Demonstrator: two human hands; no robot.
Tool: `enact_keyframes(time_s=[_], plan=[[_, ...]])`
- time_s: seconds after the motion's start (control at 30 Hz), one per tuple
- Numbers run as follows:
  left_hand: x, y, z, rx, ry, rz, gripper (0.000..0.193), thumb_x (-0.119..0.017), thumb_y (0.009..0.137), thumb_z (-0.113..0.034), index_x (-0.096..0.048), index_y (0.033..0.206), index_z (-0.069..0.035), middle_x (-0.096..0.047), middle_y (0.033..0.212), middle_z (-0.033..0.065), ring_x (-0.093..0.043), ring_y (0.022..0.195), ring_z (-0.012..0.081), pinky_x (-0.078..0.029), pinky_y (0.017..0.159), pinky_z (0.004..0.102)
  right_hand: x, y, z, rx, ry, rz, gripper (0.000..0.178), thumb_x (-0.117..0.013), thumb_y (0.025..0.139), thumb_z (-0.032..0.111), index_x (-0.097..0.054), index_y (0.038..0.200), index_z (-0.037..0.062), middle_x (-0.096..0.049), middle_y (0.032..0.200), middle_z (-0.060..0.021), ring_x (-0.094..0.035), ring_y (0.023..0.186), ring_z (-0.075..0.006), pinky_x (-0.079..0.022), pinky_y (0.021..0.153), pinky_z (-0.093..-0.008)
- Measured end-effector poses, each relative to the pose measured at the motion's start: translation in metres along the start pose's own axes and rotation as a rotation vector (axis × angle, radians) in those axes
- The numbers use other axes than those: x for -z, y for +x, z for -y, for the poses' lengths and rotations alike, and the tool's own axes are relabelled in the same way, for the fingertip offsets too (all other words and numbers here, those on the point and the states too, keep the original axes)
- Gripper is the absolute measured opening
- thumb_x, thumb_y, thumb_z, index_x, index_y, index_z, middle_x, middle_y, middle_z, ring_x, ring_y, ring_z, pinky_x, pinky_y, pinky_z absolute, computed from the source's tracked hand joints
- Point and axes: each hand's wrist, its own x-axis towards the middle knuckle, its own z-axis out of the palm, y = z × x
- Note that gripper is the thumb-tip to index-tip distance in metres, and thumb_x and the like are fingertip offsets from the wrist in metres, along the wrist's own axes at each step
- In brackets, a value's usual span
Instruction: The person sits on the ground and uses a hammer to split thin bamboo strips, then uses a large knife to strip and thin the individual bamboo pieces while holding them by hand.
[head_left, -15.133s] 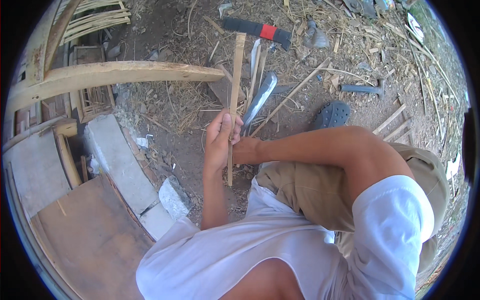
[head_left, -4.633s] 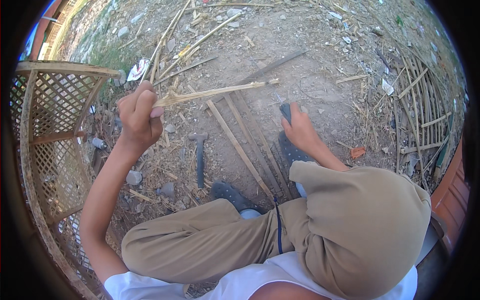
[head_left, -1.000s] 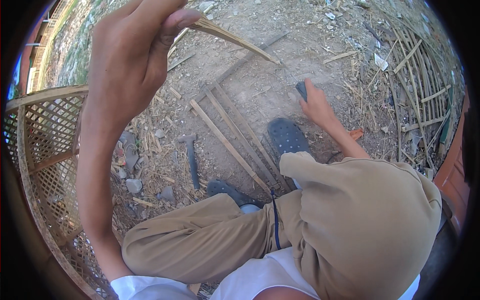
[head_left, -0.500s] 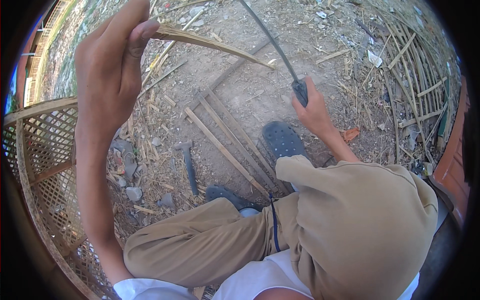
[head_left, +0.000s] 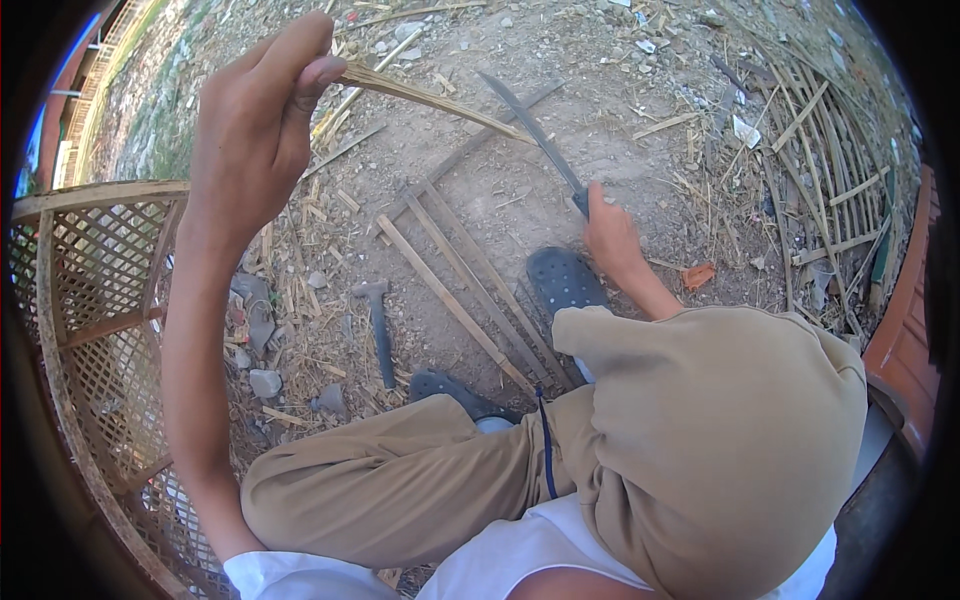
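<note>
My left hand [head_left: 255,135], raised at the upper left, is closed on one end of a thin wooden strip [head_left: 430,97]. The strip slants away to the right and slightly down. In my right hand [head_left: 612,235], right of centre, I grip the dark handle of a machete [head_left: 532,125]. Its blade points up and left, crossing the strip's far end in the picture; whether they touch I cannot tell. Below them on the dirt lie several long wooden slats [head_left: 455,265], and left of these a hammer [head_left: 377,330] with a dark handle.
A lattice panel [head_left: 62,345] in a wooden frame stands at my left. Piled thin sticks [head_left: 815,165] lie at the far right, by a reddish-brown metal edge [head_left: 905,325]. Wood chips and stones litter the dirt. My feet wear dark clogs [head_left: 565,280].
The machete blade has turned leftward and down, so that it now crosses the strip's far end. My left hand has shifted slightly right and down with the strip.
</note>
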Motion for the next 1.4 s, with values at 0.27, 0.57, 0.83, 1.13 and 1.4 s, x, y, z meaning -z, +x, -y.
enact_keyframes(time_s=[0.27, 0.57, 0.83, 1.13, 1.4], plan=[[0.008, 0.003, 0.007, 0.018, -0.029, 0.065, 0.028, -0.055, 0.109, -0.028, -0.059, 0.103, 0.0, -0.052, 0.072, 0.0131, -0.045, 0.059, 0.0254, -0.038, 0.057, 0.0387, 0.001, 0.016, -0.01, 0.202, 0.342, -0.201, 0.028, -0.064, 0.09, 0.006, -0.05, 0.115, 0.0028, -0.066, 0.078, -0.0266, -0.064, 0.06, -0.0486, -0.054, 0.059, -0.0551], [0.004, -0.008, 0.015, 0.023, -0.005, 0.063, 0.032, -0.055, 0.109, -0.029, -0.064, 0.113, 0.001, -0.055, 0.076, 0.0123, -0.046, 0.062, 0.0213, -0.04, 0.058, 0.037, 0.063, 0.004, 0.041, 0.148, 0.461, -0.214, 0.032, -0.064, 0.09, 0.004, -0.047, 0.117, -0.0021, -0.059, 0.072, -0.0226, -0.067, 0.067, -0.038, -0.05, 0.064, -0.0477], [0.007, -0.022, 0.013, 0.024, -0.011, 0.061, 0.032, -0.054, 0.109, -0.03, -0.062, 0.112, 0.001, -0.056, 0.079, 0.0142, -0.049, 0.063, 0.0248, -0.042, 0.06, 0.0367, -0.002, -0.009, 0.015, 0.014, 0.138, 0.038, 0.035, -0.064, 0.088, 0.001, -0.043, 0.116, -0.0045, -0.066, 0.083, -0.0367, -0.065, 0.088, -0.0585, -0.05, 0.079, -0.0614], [0.004, -0.019, -0.001, 0.073, -0.04, 0.048, 0.031, -0.054, 0.109, -0.03, -0.058, 0.106, 0.0, -0.054, 0.076, 0.0143, -0.048, 0.062, 0.0271, -0.041, 0.059, 0.038, 0.004, 0.013, -0.002, -0.007, -0.2, 0.01, 0.031, -0.062, 0.089, 0.0, -0.043, 0.113, 0.0003, -0.068, 0.082, -0.0341, -0.068, 0.085, -0.0566, -0.053, 0.076, -0.0631], [0.004, -0.024, 0.014, 0.117, -0.018, 0.098, 0.034, -0.051, 0.111, -0.032, -0.055, 0.101, 0.0, -0.049, 0.074, 0.0134, -0.044, 0.061, 0.023, -0.039, 0.058, 0.0373, 0.034, -0.001, 0.008, -0.013, 0.365, -0.154, 0.031, -0.065, 0.087, 0.006, -0.051, 0.113, -0.0039, -0.065, 0.079, -0.0224, -0.064, 0.068, -0.0383, -0.048, 0.065, -0.0455]])
